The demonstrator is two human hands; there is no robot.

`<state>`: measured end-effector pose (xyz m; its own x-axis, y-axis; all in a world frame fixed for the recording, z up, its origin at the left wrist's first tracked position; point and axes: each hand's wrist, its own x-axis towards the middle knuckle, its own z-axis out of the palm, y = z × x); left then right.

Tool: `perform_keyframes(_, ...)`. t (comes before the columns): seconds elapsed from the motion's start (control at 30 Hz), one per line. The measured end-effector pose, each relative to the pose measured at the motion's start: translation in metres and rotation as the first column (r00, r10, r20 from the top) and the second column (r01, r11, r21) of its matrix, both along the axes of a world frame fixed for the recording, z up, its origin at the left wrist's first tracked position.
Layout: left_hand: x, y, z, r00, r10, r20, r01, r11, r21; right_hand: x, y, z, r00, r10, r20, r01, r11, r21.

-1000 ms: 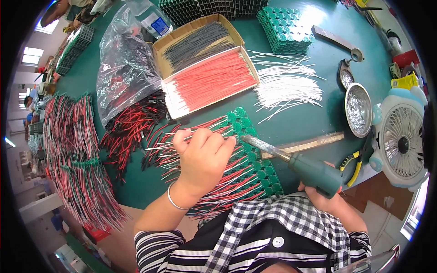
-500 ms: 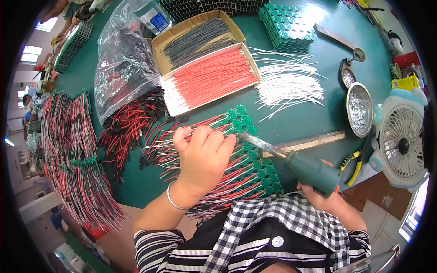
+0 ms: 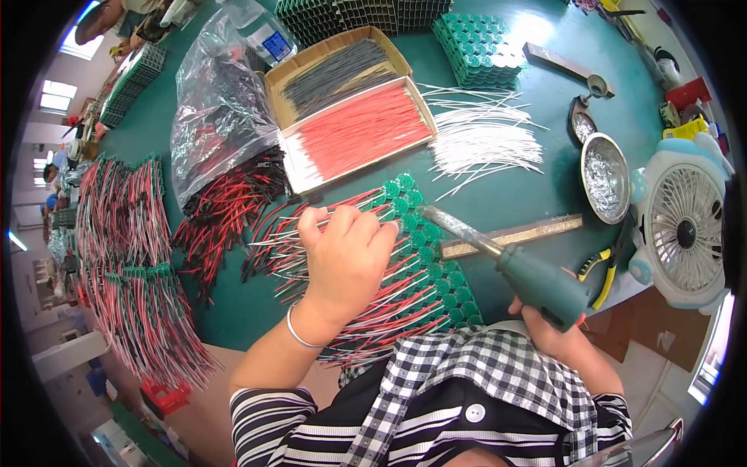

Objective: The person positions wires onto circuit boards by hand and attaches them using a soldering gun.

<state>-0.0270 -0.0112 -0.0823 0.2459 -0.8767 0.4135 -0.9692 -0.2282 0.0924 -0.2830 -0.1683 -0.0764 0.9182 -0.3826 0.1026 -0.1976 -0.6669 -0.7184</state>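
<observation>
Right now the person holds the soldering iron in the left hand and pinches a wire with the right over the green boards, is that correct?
Not quite: the hands are swapped. The head view shows the right hand gripping the soldering iron, while the left hand pinches the wire over the green boards.

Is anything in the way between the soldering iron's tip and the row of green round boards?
Nothing visible: the green-handled soldering iron in the right hand points straight onto the green round boards; the left hand stays beside them.

Bright, even daylight; sharp centre, fisheye-bent, dark-vignetted edges.
</observation>
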Motion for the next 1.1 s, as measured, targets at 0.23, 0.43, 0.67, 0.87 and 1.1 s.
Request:
perform_keyframes(0.23,-0.002,0.001,-0.002,1.000,0.020,-0.009,-0.020,1.000,0.003,-0.003,0.012,-0.010,0.992,-0.087,-0.093,0.111,0.947,0.301)
perform_keyframes(0.43,0.000,0.002,-0.003,1.000,0.025,-0.015,-0.025,1.000,0.008,0.005,0.007,-0.011,1.000,0.005,-0.009,-0.004,0.987,0.160)
perform_keyframes(0.67,-0.001,-0.003,-0.003,1.000,-0.001,-0.026,0.001,1.000,-0.004,0.001,0.004,0.002,0.998,-0.019,-0.053,0.023,0.997,0.073)
perform_keyframes(0.87,-0.001,-0.001,0.001,1.000,0.003,0.027,-0.004,0.999,0.043,-0.046,-0.004,-0.004,0.805,-0.571,0.163,0.484,0.790,0.375)
perform_keyframes(1.1,-0.009,0.000,0.000,1.000,-0.006,0.016,0.005,1.000,0.012,-0.098,-0.032,0.000,0.508,-0.799,0.322,0.750,0.594,0.290)
